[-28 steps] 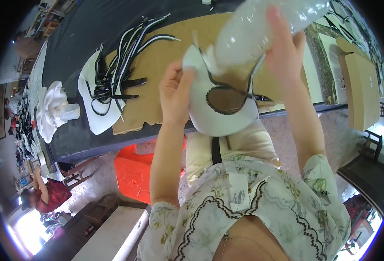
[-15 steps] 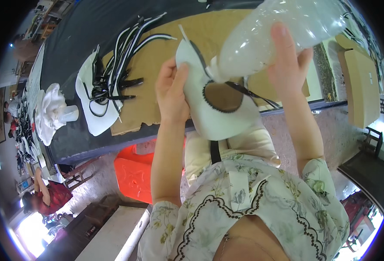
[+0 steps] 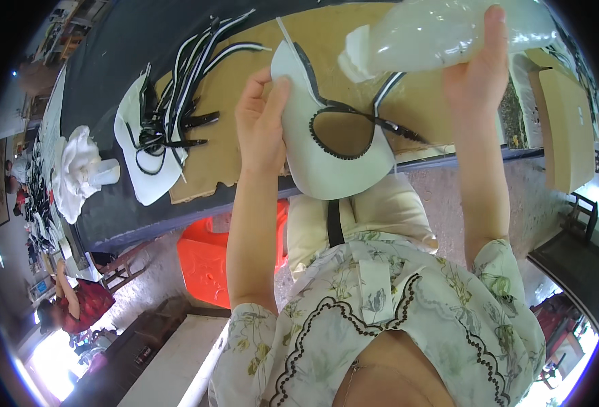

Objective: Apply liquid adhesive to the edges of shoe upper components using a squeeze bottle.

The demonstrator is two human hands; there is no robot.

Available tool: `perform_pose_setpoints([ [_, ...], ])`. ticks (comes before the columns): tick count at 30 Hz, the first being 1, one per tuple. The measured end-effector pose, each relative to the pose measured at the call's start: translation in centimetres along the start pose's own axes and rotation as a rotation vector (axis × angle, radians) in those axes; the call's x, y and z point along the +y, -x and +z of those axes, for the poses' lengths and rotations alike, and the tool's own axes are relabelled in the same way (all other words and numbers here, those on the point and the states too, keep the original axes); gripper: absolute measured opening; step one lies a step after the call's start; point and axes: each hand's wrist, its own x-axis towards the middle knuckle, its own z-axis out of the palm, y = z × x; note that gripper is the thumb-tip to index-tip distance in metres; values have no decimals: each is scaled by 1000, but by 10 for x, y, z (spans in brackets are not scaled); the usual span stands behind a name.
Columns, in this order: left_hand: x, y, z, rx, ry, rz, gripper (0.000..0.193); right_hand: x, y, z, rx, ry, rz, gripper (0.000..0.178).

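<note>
My left hand (image 3: 261,129) pinches the left edge of a white curved sheet piece (image 3: 340,176), with the thumb on its face. A rounded hole in the piece has a black beaded rim, and a black strip (image 3: 401,129) runs along it and off to the right. My right hand (image 3: 477,78) is wrapped round a translucent plastic bottle (image 3: 428,41) lying nearly level above the table. Its white-caked tip (image 3: 357,57) points left, apart from the piece. Whitish stuff coats or fills the bottle; which, I cannot tell.
Left on the dark table (image 3: 197,220) lie another white piece (image 3: 131,146) and a bundle of black-and-white strips (image 3: 208,57), partly over brown cardboard (image 3: 228,159). A crumpled white thing (image 3: 75,173) sits farther left. A carton (image 3: 564,132) stands right; a red stool (image 3: 204,264) is below. Another person (image 3: 89,305) sits far left.
My right hand has drawn the bottle up and to the right, its tip leaving the piece's hole edge. The white piece has shifted slightly up and left in my left hand.
</note>
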Motion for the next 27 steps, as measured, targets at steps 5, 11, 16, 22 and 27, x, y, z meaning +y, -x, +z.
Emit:
perform_pose_setpoints([
  [5,2,-3,1,-20,-52,10,20,26,7,-22,-210,104,-90,38],
  [11,7,-25,-20,-47,-140,57,21,-4,-39,-28,-205,126,443,48],
  [16,-6,-52,-21,-84,-156,1,20,34,-23,-78,-633,-10,1216,60],
  [22,-7,-62,-32,25,-499,203,22,43,1,-66,-545,-208,1309,47],
  [27,18,-12,4,441,-1135,481,20,45,0,-62,-603,-76,1235,48],
])
